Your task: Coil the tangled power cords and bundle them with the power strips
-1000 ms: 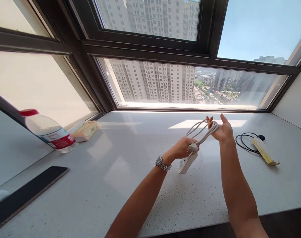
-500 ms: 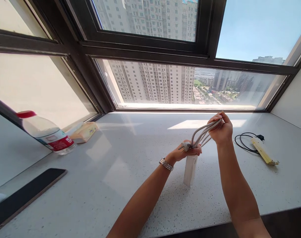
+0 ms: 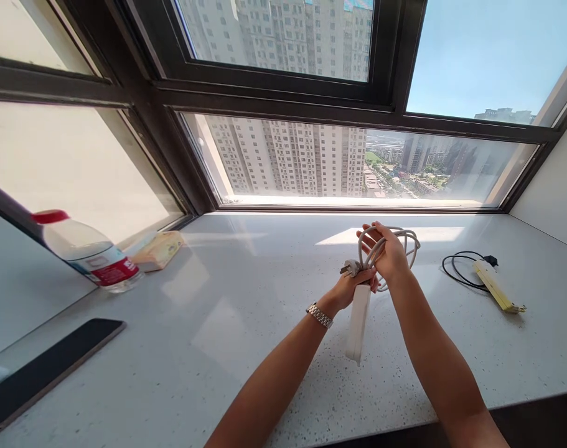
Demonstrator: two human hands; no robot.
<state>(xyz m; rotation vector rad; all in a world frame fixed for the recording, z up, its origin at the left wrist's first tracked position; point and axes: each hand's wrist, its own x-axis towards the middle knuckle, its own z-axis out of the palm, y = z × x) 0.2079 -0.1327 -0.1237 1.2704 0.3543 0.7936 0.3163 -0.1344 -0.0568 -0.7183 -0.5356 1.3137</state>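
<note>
My left hand (image 3: 351, 291), with a metal watch on its wrist, is closed around the base of a bundled grey power cord (image 3: 407, 235) at the top end of a white power strip (image 3: 358, 323). The strip hangs downward below that hand. A pronged plug (image 3: 350, 268) sticks out to the left above the thumb. My right hand (image 3: 386, 252) lies against the cord loops, fingers stretched and spread to the left, and the loops pass around and in front of it. Some of the cord is hidden behind the right hand.
To the right lies a yellowish power strip (image 3: 498, 286) with a black cord (image 3: 458, 274). At left are a red-capped bottle (image 3: 96, 252), a tissue pack (image 3: 159, 249) and a dark flat slab (image 3: 54, 373). Windows border the speckled white counter (image 3: 171, 373).
My right hand has moved left and toward the left hand, letting go of the far end of the cord loops, which now spread out rounder. The white strip has tipped slightly.
</note>
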